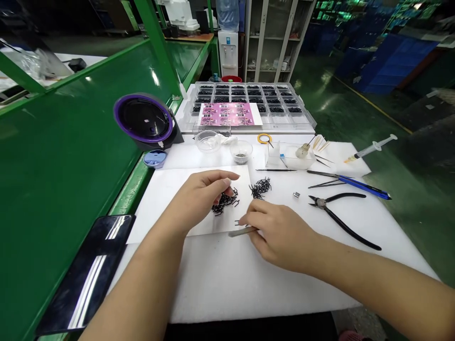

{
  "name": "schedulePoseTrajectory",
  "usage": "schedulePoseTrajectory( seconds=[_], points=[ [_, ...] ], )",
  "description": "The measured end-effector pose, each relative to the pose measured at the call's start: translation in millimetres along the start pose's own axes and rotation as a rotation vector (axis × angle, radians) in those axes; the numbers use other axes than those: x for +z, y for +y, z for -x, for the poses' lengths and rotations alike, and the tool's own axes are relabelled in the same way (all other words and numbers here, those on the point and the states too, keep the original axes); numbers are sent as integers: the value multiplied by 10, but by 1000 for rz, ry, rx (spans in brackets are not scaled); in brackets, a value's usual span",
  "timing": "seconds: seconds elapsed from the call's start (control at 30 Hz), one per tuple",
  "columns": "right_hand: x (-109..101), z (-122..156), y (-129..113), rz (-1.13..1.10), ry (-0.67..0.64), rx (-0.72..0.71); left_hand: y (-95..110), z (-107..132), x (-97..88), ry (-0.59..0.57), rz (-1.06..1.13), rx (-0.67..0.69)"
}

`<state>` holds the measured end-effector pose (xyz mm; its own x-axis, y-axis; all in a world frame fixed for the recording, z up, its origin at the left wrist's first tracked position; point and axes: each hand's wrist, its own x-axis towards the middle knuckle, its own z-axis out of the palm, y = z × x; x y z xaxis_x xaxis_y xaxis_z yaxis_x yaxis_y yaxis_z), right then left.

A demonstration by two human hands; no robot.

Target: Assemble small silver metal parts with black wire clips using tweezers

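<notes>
My left hand (206, 192) is above a white sheet (149, 208), its fingers curled together in a loose pinch. What they hold, if anything, is hidden. Just under its fingertips lies a pile of small black bent pieces (224, 202). My right hand (277, 232) is closed round a slim grey stick-like tool (243, 231), whose blunt end points left. At the tips of its index finger and thumb, a small black forked piece (237, 222) shows against the sheet. A second pile of black pieces (261, 188) sits beyond my right hand.
Pliers (322, 202), a blue-handled tool (366, 186) and a syringe (371, 148) lie to the right. Behind stand small clear dishes (241, 151) and a clear box (277, 163). A compartment tray (295, 121) bearing a pink printed sheet (227, 114) is at the back. A dark tablet (88, 270) lies left.
</notes>
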<state>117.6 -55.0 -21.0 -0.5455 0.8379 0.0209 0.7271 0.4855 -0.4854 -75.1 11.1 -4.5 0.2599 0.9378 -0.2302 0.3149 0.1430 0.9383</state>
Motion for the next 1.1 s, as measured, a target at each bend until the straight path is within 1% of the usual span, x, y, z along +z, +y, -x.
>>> schedulePoseTrajectory(
  seconds=[0.07, 0.1, 0.23, 0.37, 0.47, 0.53, 0.57, 0.63, 0.67, 0.73, 0.77, 0.83, 0.87, 0.9, 0.97, 1.03, 1.1],
  points=[
    [15, -121, -45, 26, -96, 69, -4, 0, -16, 11, -23, 4],
    [20, -181, -53, 38, -123, 92, -9, -2, -26, 27, -22, 12],
    [43, -343, -41, 69, -171, 125, -38, -17, -59, 89, 35, 60],
    [58, -309, -65, 88, -195, 107, -66, -35, -63, 86, 86, 76],
    [-35, -181, -89, 85, -173, 112, -74, -33, -44, 81, 90, 55],
    [-159, -80, -60, -1, -116, 123, -67, -16, -5, 66, 43, 45],
    [-224, -34, -23, -138, -42, 130, -60, -1, 25, 48, 2, 50],
    [-323, 34, 93, -427, 148, 186, -44, 36, 107, -12, -84, 86],
    [-347, 53, 164, -549, 277, 216, -36, 57, 155, -53, -119, 103],
    [-342, 67, 301, -775, 445, 303, -22, 99, 254, -146, -167, 111],
    [-321, 67, 355, -891, 483, 342, -17, 117, 298, -184, -184, 105],
    [-271, 66, 414, -1062, 487, 386, -8, 145, 364, -237, -212, 89],
    [-249, 69, 420, -1087, 488, 375, -3, 154, 384, -250, -223, 89],
    [-232, 75, 412, -1061, 498, 352, 2, 160, 395, -257, -231, 92],
    [-210, 96, 367, -902, 540, 304, 17, 168, 400, -270, -243, 92],
    [-198, 120, 308, -734, 587, 295, 32, 175, 394, -278, -252, 91],
    [-190, 139, 250, -647, 609, 297, 40, 185, 391, -293, -256, 100]
  ],
)
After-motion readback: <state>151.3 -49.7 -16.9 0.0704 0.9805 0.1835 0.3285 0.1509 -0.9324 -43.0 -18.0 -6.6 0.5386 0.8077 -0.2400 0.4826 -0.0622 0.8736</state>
